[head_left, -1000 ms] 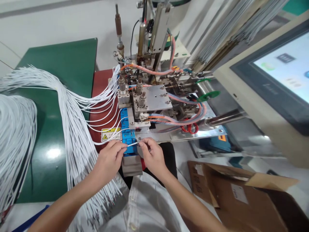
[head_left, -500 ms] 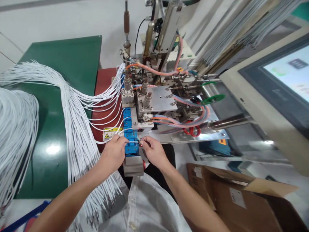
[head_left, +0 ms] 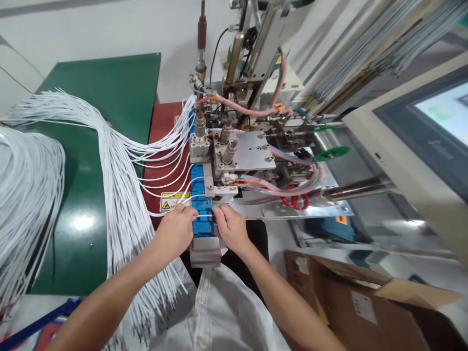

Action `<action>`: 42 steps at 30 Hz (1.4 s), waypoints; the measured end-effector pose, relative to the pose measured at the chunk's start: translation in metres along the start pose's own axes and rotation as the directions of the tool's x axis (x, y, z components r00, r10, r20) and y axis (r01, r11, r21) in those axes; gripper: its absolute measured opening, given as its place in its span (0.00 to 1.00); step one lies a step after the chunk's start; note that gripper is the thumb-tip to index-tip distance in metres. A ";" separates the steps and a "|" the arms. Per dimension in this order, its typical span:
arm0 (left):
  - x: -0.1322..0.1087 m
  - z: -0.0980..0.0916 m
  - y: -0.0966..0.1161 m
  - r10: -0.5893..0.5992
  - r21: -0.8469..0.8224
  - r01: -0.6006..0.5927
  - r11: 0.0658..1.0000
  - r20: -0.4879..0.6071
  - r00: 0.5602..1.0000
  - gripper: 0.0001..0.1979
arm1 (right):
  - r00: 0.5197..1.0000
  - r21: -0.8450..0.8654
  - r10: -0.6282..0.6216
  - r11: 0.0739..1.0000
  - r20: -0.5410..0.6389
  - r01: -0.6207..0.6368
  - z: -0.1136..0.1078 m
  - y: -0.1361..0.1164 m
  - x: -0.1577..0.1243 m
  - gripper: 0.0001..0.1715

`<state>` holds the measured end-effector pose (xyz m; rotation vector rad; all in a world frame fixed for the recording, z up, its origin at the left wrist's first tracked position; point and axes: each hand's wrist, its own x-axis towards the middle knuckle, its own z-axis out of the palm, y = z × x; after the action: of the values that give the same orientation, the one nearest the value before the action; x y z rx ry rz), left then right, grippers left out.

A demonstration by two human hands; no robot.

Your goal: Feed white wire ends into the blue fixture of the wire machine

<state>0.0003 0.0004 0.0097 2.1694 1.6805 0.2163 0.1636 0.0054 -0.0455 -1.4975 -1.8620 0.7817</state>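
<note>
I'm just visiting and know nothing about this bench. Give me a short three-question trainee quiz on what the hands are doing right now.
1. True or false: the left hand and the right hand pinch one white wire between them, stretched across the blue fixture.
2. Which lies nearest the right forearm? A) the cardboard box B) the green table C) the touchscreen
3. Fill in: the loose bundle of white wires lies on the person's ____ side.

Key
1. True: fingertips of both hands grip the wire's ends over the fixture.
2. A.
3. Left.
</note>
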 end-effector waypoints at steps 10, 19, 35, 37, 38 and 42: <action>-0.004 0.003 0.004 -0.023 0.122 0.018 0.992 0.040 0.999 0.13 | 0.981 0.209 0.169 0.967 -0.095 -0.147 0.020 0.001 -0.006 0.19; -0.012 0.000 0.012 0.041 0.353 -0.033 0.935 -0.016 0.999 0.11 | 0.981 0.230 0.181 0.960 -0.074 -0.160 0.021 0.004 -0.005 0.20; -0.034 -0.013 -0.023 0.338 0.075 -0.335 0.939 -0.034 0.940 0.12 | 0.915 0.551 0.294 0.828 -0.275 -0.100 -0.015 0.012 -0.009 0.24; -0.047 -0.025 -0.025 0.360 0.005 -0.366 0.931 0.171 0.917 0.08 | 0.916 0.574 0.300 0.813 -0.267 -0.099 -0.017 0.012 -0.011 0.25; -0.054 -0.030 -0.027 0.366 -0.003 -0.378 0.926 0.260 0.893 0.07 | 0.916 0.584 0.305 0.806 -0.263 -0.101 -0.018 0.012 -0.012 0.25; -0.067 -0.035 -0.028 0.314 0.055 -0.352 0.935 0.337 0.888 0.04 | 0.916 0.602 0.322 0.790 -0.238 -0.121 -0.019 0.008 -0.013 0.26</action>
<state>-0.0553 -0.0504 0.0384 2.4138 1.1598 -0.1460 0.1854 -0.0049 -0.0408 -1.3485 -1.0648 1.0230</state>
